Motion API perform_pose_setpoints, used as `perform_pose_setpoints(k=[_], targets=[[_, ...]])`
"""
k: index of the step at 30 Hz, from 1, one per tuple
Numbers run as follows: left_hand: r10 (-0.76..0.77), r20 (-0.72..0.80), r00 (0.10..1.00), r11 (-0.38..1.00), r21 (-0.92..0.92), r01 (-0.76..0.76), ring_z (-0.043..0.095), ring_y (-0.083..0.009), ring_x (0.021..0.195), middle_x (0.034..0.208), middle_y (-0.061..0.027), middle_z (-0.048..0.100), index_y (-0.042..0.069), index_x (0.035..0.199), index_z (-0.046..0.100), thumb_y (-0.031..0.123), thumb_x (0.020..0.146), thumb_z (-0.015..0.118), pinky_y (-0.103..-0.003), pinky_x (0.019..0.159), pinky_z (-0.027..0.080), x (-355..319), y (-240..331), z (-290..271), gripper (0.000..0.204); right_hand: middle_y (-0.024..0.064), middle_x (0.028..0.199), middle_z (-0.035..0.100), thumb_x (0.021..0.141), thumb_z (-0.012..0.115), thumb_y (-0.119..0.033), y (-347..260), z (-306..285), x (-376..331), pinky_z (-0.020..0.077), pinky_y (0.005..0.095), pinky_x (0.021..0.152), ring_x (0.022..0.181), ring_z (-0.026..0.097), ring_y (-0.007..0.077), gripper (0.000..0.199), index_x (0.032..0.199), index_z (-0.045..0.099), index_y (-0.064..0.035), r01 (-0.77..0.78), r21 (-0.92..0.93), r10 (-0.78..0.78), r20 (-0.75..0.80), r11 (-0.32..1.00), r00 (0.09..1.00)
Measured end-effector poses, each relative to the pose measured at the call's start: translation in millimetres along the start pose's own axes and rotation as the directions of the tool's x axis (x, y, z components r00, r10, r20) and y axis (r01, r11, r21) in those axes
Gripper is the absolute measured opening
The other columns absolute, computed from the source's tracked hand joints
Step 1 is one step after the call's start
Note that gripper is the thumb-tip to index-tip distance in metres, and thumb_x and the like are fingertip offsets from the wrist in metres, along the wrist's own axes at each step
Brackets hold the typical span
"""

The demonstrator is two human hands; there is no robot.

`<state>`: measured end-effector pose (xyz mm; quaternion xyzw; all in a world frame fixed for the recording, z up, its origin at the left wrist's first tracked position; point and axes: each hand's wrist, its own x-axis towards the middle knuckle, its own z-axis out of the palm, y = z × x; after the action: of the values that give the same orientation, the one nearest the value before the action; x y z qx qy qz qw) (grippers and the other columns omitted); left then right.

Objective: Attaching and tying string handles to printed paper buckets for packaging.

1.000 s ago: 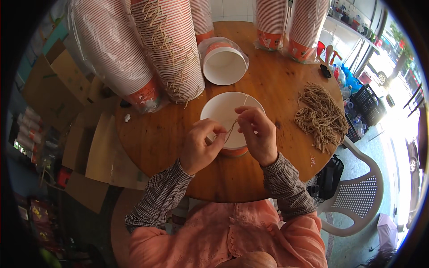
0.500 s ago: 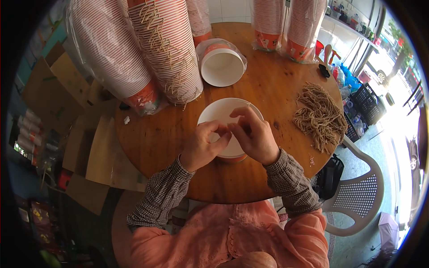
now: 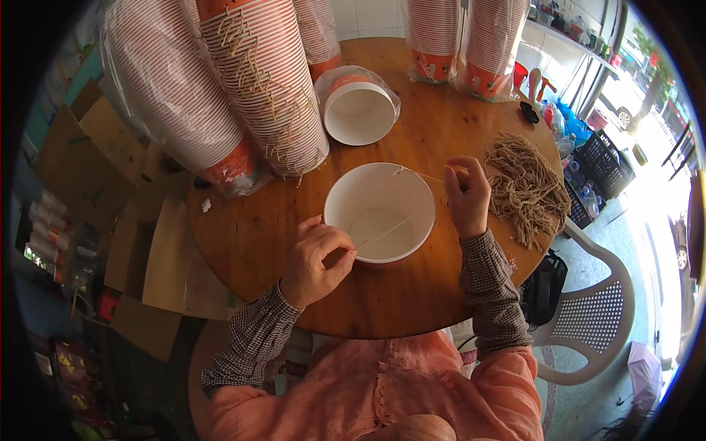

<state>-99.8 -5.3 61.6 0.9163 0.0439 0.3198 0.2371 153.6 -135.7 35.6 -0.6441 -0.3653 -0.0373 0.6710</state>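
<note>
A white paper bucket (image 3: 346,209) with an orange outside stands on the round wooden table in front of me, its mouth toward me. A thin tan cord (image 3: 384,234) runs across its mouth and meets the far rim at a small knot. My left hand (image 3: 318,259) pinches one part of the cord at the bucket's near left edge. Off the right side of the rim, my right hand (image 3: 468,195) is closed on the other part, which stretches taut from the knot. Just right of that hand lies a loose heap of tan cords (image 3: 526,191).
Tall nested bucket stacks, one with cord loops hanging along it (image 3: 265,92), crowd the table's far left. More bagged stacks (image 3: 434,44) stand at the far right. A single bagged bucket (image 3: 360,114) lies beyond mine. A plastic chair (image 3: 588,323) and cardboard boxes (image 3: 165,257) flank the table.
My hands were together over the bucket's mouth. They have drawn apart, left hand toward the near left and right hand out to the right, with the cord pulled out between them.
</note>
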Motion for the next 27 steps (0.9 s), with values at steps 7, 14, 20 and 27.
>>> perform_pose_setpoints(k=[7,14,20,27], targets=[[0.151,0.005,0.988,0.986,0.068,-0.151,0.064,-0.0193,0.084,0.084,-0.0005,0.066,0.01,0.086,0.061,0.013,0.081,0.074,-0.042,0.101,0.037,-2.2,-5.7,6.3,0.014,-0.0014,0.068,0.053,0.098,0.054,-0.018,34.7,1.9,-18.4,0.038,0.0208,0.051,0.057,0.046,0.004,0.023,0.084,0.058,-0.0005,-0.214,0.194,0.189,0.138,0.957,0.972],[0.1,-0.107,0.989,0.99,0.107,-0.088,0.063,-0.0196,0.082,0.083,-0.0003,0.065,0.011,0.085,0.063,0.019,0.08,0.075,-0.041,0.095,0.04,9.7,-13.2,7.5,0.015,0.0157,0.105,0.062,0.08,0.072,-0.017,-11.7,-22.5,-60.6,0.0535,0.0351,0.071,0.082,0.065,0.0262,0.021,0.094,0.067,-0.002,0.451,-0.042,-0.373,0.496,0.891,0.784],[0.17,-0.011,0.985,0.959,0.232,-0.163,0.06,-0.0205,0.08,0.08,-0.0011,0.061,0.01,0.081,0.067,0.022,0.077,0.076,-0.038,0.085,0.041,47.2,16.1,14.1,0.015,0.013,0.114,0.061,0.078,0.072,-0.017,-10.7,-22.2,-63.5,0.0551,0.037,0.074,0.088,0.065,0.0268,0.021,0.094,0.067,-0.0037,0.559,-0.145,-0.394,0.568,0.817,0.723],[0.164,0.257,0.953,0.834,0.48,-0.273,0.056,-0.0189,0.086,0.08,-0.0009,0.056,0.012,0.073,0.065,0.022,0.073,0.075,-0.036,0.085,0.041,65.9,15.4,12.8,0.015,0.0104,0.098,0.065,0.082,0.067,-0.012,23.5,-18.0,-76.0,0.0546,0.0386,0.066,0.08,0.065,0.0295,0.01,0.088,0.066,-0.0037,0.516,-0.209,-0.299,0.615,0.83,0.73]])
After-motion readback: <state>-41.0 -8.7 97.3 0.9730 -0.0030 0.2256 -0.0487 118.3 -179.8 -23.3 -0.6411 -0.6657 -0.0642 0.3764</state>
